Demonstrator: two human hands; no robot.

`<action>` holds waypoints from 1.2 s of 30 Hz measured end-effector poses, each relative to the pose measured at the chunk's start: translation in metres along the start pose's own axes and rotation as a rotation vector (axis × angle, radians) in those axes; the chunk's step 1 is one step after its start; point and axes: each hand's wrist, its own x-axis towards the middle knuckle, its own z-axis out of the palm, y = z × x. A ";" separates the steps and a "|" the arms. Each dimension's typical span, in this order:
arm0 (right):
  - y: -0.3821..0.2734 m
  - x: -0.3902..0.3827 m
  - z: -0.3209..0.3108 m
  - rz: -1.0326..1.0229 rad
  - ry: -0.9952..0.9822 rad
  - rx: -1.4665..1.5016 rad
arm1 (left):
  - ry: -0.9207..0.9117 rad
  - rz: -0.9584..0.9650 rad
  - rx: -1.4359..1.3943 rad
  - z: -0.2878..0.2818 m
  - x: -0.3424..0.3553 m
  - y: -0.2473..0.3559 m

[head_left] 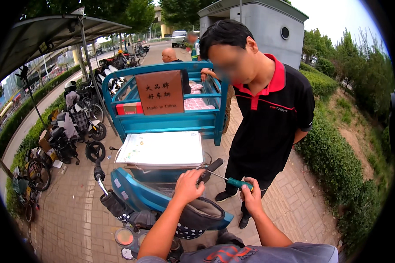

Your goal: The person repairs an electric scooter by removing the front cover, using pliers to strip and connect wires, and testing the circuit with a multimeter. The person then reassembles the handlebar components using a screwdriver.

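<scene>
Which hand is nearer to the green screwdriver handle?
Right. The right hand holds the green screwdriver handle, while the left hand is apart from it, off to its left, near the far end of the metal shaft.

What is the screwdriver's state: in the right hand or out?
In: the right hand grips the screwdriver's green handle.

Parked scooters [65,144] line the left edge of the brick pavement [77,197], a green hedge [342,160] its right, a white van [178,38] its far end.
</scene>
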 end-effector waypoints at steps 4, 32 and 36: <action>0.011 0.006 -0.007 -0.189 -0.020 -0.187 | 0.014 0.008 -0.015 0.000 0.000 0.001; 0.002 0.003 0.006 0.048 0.094 0.079 | 0.013 0.034 -0.028 -0.002 0.001 0.004; -0.017 0.002 0.008 0.203 0.053 0.120 | 0.001 0.031 -0.034 -0.004 0.001 0.001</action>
